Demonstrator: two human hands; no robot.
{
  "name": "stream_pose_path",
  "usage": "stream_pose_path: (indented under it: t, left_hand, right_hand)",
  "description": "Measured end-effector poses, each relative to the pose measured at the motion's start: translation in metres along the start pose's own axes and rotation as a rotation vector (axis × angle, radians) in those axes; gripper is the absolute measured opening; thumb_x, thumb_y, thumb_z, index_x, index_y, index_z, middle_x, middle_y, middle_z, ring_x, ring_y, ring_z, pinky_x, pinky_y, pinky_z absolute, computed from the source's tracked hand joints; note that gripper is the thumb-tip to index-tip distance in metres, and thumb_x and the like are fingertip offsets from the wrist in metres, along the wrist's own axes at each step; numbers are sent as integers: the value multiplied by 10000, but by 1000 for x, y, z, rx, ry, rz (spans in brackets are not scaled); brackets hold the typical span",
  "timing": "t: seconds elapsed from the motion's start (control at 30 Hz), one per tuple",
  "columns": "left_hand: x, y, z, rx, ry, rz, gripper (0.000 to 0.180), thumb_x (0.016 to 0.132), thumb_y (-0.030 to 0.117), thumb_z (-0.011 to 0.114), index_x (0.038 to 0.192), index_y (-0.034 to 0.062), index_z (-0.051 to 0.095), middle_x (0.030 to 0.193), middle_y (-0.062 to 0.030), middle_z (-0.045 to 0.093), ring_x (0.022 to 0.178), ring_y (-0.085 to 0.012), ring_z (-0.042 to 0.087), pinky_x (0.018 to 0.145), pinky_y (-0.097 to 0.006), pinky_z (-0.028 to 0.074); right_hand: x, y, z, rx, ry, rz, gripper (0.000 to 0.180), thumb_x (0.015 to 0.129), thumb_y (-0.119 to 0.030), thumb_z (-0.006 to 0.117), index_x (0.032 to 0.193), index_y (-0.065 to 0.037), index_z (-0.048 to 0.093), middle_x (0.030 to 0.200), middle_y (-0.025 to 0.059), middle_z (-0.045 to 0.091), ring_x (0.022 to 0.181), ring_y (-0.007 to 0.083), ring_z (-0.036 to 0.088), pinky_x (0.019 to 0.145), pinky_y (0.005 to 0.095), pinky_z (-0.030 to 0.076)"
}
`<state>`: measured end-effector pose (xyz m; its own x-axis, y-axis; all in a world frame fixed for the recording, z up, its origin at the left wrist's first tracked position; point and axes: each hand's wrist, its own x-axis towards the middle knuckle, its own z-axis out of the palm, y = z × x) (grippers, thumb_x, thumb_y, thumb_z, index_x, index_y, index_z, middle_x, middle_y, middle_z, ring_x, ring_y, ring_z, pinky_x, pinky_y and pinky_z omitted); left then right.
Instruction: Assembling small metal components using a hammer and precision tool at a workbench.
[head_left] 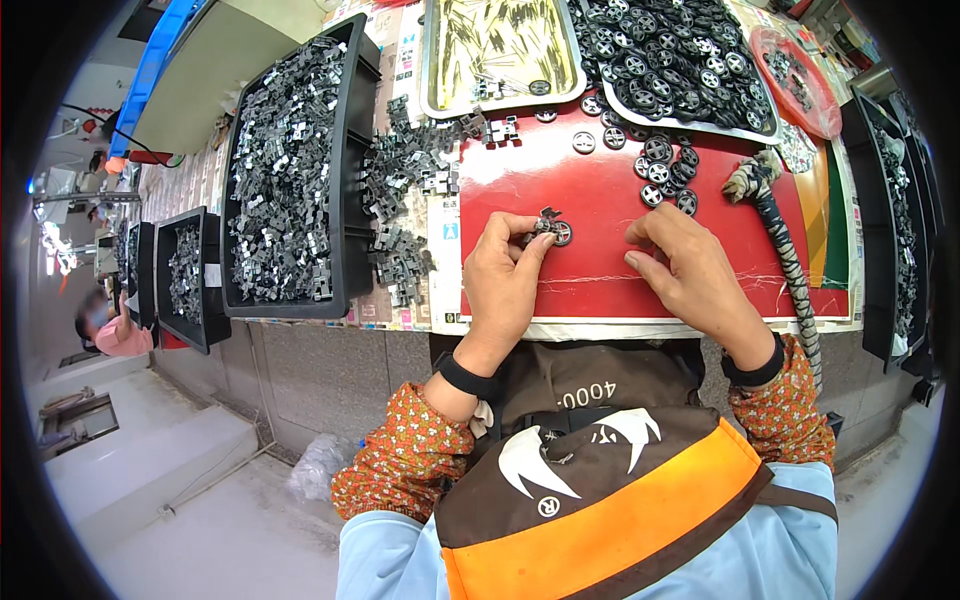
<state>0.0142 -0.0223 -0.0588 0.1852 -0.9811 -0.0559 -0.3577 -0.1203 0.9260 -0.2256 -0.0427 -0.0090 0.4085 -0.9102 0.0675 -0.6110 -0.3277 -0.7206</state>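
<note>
My left hand (505, 275) pinches a small grey-black part with a spoked wheel (562, 233) on it, held between thumb and fingertips above the red board (590, 290). To the right, my right hand (690, 265) hovers over the same board, its thumb and index finger apart and nothing visible between them. Beyond it lies a loose group of black wheels with silver spokes (656, 172). Several more wheels and two small grey-black parts (500, 130) rest at the board's far edge.
A black crate (345, 200) of grey-black parts stands on the left, with a loose pile (400, 265) beside it. Farther back are a tray of thin pins (430, 60) and a tray of wheels (770, 130). A cloth-wrapped rod (785, 250) lies on the right, near a red bag (825, 110).
</note>
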Motion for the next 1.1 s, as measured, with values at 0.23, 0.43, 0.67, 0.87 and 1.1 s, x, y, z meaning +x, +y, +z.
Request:
stream_pose_path:
  t: [0.23,0.43,0.67,0.87,1.1]
  left_hand:
    - [0,3,-2,81,-4,48,131,966,71,762,1066,53,679,819,14,701,646,-24,551,595,-225,458]
    - [1,3,-1,251,-2,244,164,955,57,755,1097,45,674,929,-49,727,725,-128,653,668,-285,518]
    - [4,6,-3,391,-30,432,161,947,75,746,1073,61,648,991,-86,689,814,-279,711,675,-367,558]
    - [6,-1,-2,399,-31,477,165,941,74,748,1064,67,638,985,-79,688,819,-280,720,661,-375,559]
    - [5,-3,-4,353,-26,481,178,925,49,765,1059,60,649,971,-75,704,822,-245,734,677,-350,565]
  right_hand:
    - [-1,1,1,5,-1,-10,172,919,-105,731,1040,-32,631,937,147,612,886,370,637,771,472,514]
    - [-2,1,1,-8,5,-5,176,919,-107,726,1046,-32,631,962,149,618,911,377,644,786,474,521]
    - [5,9,-11,-4,64,-6,156,915,-106,725,1026,-34,642,945,152,622,910,370,648,784,463,521]
    - [16,34,-36,-317,252,63,78,934,-74,691,995,-53,646,948,135,624,915,360,649,774,453,516]
    - [21,27,-22,-325,136,-5,143,910,-46,705,1045,-84,680,956,116,620,932,344,656,781,447,529]
